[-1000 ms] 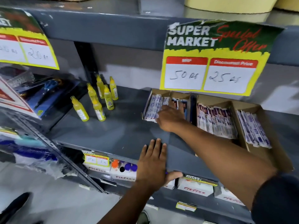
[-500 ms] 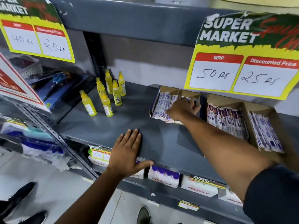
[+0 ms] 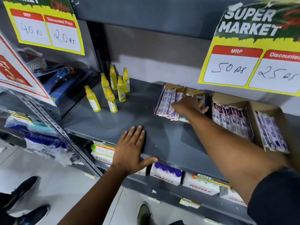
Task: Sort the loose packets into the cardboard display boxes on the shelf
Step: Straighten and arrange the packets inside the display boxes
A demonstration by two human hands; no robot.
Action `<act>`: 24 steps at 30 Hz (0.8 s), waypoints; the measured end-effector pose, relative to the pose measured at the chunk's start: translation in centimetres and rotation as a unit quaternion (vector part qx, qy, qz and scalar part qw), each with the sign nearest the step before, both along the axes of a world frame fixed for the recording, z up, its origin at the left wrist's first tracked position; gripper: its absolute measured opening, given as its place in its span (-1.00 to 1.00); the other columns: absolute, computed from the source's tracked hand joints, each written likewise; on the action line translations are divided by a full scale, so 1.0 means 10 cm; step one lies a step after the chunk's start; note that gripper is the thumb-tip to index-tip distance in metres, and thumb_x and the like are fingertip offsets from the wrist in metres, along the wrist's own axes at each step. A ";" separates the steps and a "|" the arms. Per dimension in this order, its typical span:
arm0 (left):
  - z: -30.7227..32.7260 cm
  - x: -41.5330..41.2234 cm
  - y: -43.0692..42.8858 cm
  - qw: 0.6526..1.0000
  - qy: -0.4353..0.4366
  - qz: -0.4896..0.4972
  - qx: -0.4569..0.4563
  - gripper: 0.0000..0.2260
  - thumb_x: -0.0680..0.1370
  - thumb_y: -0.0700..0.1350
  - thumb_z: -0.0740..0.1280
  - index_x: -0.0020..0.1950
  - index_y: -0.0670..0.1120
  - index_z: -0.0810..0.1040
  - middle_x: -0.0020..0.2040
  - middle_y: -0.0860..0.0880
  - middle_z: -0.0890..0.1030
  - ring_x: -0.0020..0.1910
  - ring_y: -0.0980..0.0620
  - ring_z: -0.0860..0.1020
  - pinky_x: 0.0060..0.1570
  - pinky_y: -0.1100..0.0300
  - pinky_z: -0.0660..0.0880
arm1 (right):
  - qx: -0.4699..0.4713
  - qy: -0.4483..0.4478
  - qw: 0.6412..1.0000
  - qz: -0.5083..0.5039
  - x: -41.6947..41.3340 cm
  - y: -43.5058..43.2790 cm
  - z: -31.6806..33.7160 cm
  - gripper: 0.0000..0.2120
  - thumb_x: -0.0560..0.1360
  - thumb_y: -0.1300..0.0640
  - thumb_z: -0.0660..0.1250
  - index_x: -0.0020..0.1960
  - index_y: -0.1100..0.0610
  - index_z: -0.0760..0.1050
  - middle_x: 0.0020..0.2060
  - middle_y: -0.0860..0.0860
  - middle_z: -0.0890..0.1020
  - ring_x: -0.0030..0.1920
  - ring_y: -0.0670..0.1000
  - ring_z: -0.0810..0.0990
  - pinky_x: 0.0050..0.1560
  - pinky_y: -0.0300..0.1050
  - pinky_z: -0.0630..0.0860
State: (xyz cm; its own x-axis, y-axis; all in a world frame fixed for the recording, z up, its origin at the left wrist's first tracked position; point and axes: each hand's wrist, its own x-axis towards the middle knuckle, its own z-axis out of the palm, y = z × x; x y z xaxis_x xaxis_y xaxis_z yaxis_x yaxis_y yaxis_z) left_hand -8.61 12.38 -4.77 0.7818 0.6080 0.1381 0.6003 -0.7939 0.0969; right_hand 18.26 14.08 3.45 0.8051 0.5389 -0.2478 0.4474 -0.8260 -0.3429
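A small cardboard display box [image 3: 172, 86] sits at the back of the grey shelf [image 3: 116, 122], its left compartment filled with white-and-purple packets [image 3: 166, 103]. My right hand [image 3: 190, 104] reaches into this box, fingers spread and resting on the packets in its right compartment; a blue-and-white packet [image 3: 184, 118] peeks out under the wrist. To its right stands a larger cardboard box [image 3: 267, 106] with dark purple packets [image 3: 232, 119] on the left and white-blue packets [image 3: 271, 133] on the right. My left hand [image 3: 133, 150] lies flat on the shelf's front edge, holding nothing.
Several yellow glue bottles [image 3: 113, 91] stand upright at the shelf's back left. A yellow price sign [image 3: 253, 51] hangs above the boxes. White Fitfizz cartons [image 3: 165, 175] fill the shelf below. A slotted metal upright [image 3: 53, 125] runs along the left.
My right hand has moved deeper into the small box, from its front to the right compartment. My left hand has slid left along the shelf edge.
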 end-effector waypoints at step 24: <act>0.02 0.01 -0.02 1.000 0.000 0.014 -0.007 -0.02 0.38 0.58 -0.14 0.55 -0.10 0.10 0.57 -0.05 0.05 0.54 -0.07 -0.07 0.49 -0.03 -0.12 | 0.020 -0.144 0.988 0.043 0.08 -0.23 -0.13 -0.31 0.29 -0.20 0.32 0.39 -0.05 0.36 0.53 0.21 0.10 0.53 0.24 -0.13 0.39 0.37 -0.18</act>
